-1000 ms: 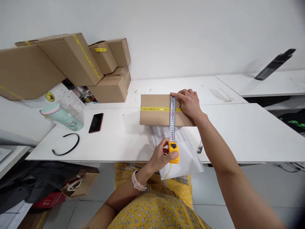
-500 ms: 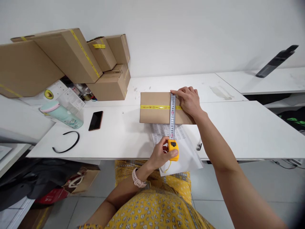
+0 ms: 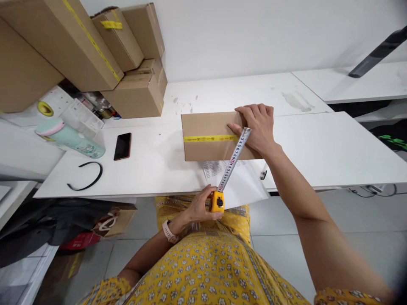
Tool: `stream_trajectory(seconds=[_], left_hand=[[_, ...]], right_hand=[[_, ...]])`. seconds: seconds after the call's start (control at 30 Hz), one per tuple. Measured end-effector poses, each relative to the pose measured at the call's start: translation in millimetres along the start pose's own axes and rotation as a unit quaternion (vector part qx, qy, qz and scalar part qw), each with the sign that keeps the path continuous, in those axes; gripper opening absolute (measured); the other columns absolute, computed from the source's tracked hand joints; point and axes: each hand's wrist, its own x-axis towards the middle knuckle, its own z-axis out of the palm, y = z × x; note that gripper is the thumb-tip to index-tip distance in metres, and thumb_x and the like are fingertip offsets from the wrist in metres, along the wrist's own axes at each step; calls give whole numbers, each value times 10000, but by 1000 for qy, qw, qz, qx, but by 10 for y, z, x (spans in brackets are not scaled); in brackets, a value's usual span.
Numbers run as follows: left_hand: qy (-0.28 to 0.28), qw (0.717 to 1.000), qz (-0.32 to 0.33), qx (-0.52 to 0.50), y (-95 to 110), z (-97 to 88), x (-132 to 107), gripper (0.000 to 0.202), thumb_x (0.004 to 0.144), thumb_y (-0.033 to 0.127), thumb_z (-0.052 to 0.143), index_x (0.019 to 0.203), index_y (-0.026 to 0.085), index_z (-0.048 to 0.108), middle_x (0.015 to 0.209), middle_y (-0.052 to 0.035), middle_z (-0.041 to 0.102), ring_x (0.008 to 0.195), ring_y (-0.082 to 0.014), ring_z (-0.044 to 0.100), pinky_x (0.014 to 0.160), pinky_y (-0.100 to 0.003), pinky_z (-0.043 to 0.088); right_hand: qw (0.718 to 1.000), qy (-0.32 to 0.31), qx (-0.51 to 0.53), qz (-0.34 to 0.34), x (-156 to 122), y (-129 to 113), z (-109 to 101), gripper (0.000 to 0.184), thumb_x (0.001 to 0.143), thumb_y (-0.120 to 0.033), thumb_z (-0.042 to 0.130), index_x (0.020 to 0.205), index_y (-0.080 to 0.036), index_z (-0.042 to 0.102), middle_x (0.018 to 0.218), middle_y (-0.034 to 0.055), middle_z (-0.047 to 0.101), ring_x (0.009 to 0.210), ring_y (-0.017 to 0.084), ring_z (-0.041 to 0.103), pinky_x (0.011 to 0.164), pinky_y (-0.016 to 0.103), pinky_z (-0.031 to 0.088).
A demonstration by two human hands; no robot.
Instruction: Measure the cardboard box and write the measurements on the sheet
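Steadying cardboard box (image 3: 208, 127), tape blade (image 3: 233, 159) aslant

Gripping yellow tape measure (image 3: 218, 202) in left hand (image 3: 200, 206), clamped round it just over near edge of table (image 3: 295, 156). Clamping right hand (image 3: 257, 127) on right end of box, reaching over far edge, with thumb on top. Box on table, under and left of right hand, ahead of left hand, partly over printed sheet (image 3: 244, 184). Sheet ahead and right of left hand, jutting past table edge.

Blade drawn out from left hand, slanting forward and right to right hand. Free end just beside right thumb, short of far edge. Contact with thumb or box: cannot tell. Lock on or off: cannot tell.

Judged best for a reading across box: bring left hand in line first, then seat free end flush at far edge, beside right hand. Lay blade square to edge; at a slant, likely to over-read. Press flat, without bow or twist. Read at near edge, between both hands, from straight above. Brace box with right hand; beware of slipping on loose sheet. For winding in, ease slowly with left hand, clear of right thumb.

Well apart, left of left hand: phone (image 3: 122, 146), turquoise bottle (image 3: 76, 142). Probably no hindrance to blade.
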Motion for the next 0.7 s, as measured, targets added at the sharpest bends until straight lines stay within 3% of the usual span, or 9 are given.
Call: stream_trajectory(seconds=[0.13, 0.3, 0.4, 0.53, 0.7], left_hand=[[-41, 997, -10, 64, -110, 12, -2, 822, 632, 469, 860, 1354, 216, 558, 1419, -144, 601, 1526, -417, 350, 1223, -557, 354], [-50, 993, 30, 99, -131, -9, 20, 739, 696, 460, 831, 1337, 216, 556, 1317, -119, 662, 1381, -366, 544, 1241, -554, 338], [-48, 991, 35, 116, -134, -17, 33, 742, 696, 462, 838, 1336, 226, 548, 1298, -117, 658, 1356, -365, 553, 1197, -547, 392], [-53, 987, 48, 146, -134, -34, 66, 699, 691, 444, 837, 1294, 219, 566, 1261, -128, 641, 1278, -355, 580, 1070, -505, 497], [-62, 982, 60, 165, -113, -37, 103, 640, 712, 438, 810, 1260, 207, 573, 1220, -121, 639, 1174, -327, 610, 1020, -496, 516]], right_hand=[[998, 62, -10, -21, -346, 8, 77, 653, 953, -771, 412, 1310, -261, 611, 1252, 103, 661, 1153, 331, 555, 1067, 541, 341], [996, 86, -12, -22, -606, 76, 260, 700, 907, -821, 447, 1301, -279, 649, 1244, 105, 682, 1162, 340, 567, 1062, 541, 343], [997, 77, -11, -25, -678, 95, 349, 701, 900, -832, 451, 1278, -284, 671, 1246, 100, 697, 1175, 338, 572, 1064, 530, 343], [997, 45, 4, -56, -747, 98, 435, 615, 934, -761, 498, 1262, -277, 688, 1255, 101, 715, 1177, 323, 585, 1057, 505, 354], [997, 2, 44, -61, -802, 52, 496, 470, 959, -620, 597, 1267, -279, 695, 1289, 99, 720, 1197, 312, 594, 1065, 499, 375]])
